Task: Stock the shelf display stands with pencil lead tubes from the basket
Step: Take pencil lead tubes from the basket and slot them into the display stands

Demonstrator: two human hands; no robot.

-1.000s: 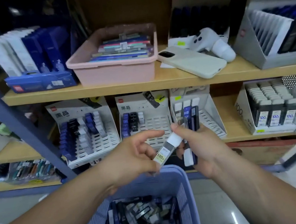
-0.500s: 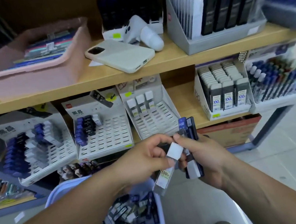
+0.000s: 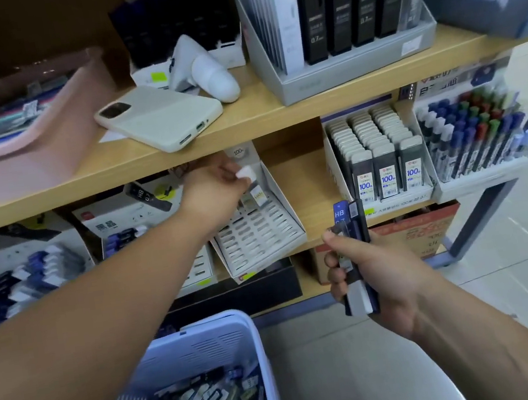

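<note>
Tube [image 3: 246, 173], white-capped, pinched by left hand [image 3: 215, 190]

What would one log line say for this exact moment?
left hand: pinches white-capped tube at slotted stand | right hand: grips spare tubes | basket: holds loose tubes

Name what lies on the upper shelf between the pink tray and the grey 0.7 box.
In the head view: a pale-cased phone lying flat and a white handheld gadget behind it.
</note>
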